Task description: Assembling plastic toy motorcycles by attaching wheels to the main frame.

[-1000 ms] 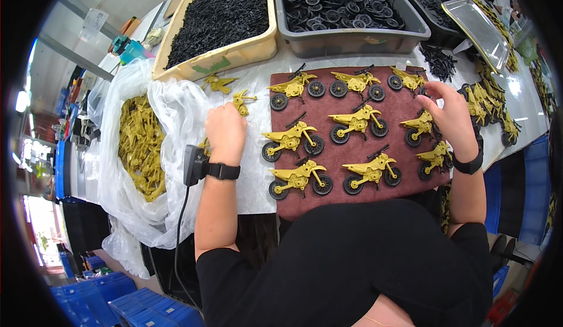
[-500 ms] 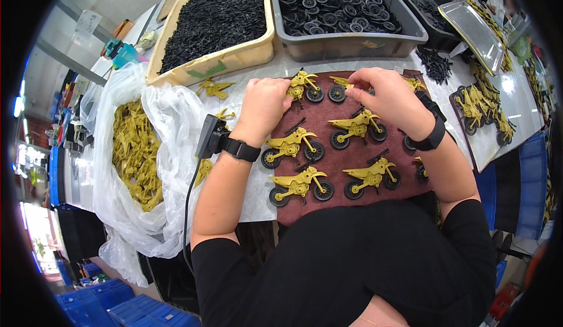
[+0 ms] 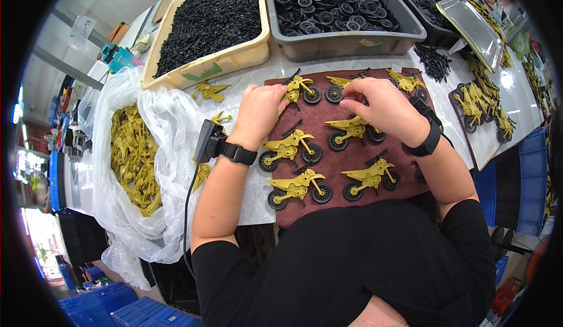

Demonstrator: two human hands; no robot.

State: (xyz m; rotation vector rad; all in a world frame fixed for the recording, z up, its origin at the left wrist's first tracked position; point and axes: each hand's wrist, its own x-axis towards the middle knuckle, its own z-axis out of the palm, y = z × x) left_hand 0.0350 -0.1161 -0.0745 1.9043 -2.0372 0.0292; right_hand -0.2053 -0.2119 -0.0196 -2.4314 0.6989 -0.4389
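Note:
Several yellow toy motorcycles with black wheels lie in rows on a dark red cloth. My left hand [image 3: 262, 110] is closed at the far-left corner, fingers gripping the rear of one toy motorcycle [image 3: 297, 88]; its back wheel is hidden by them. My right hand [image 3: 381, 103] hovers over the back middle of the cloth, fingers half bent and thumb apart, with nothing visible in it. It partly covers a second toy motorcycle [image 3: 341, 83] and the top of a third one [image 3: 349, 128] nearer me. A strapped device sits on each wrist.
Behind the cloth [image 3: 337, 176] stand a cream tub [image 3: 234, 61] of small black parts and a grey tub [image 3: 352, 47] of black wheels. To the left, a clear plastic bag [image 3: 182, 113] holds yellow bodies. A tray lid [image 3: 469, 28] and more motorcycles [image 3: 478, 107] are at right.
My right hand has shifted slightly toward me and left, uncovering more of the back-row motorcycles. My left hand stays at the same motorcycle, and the view has moved a little.

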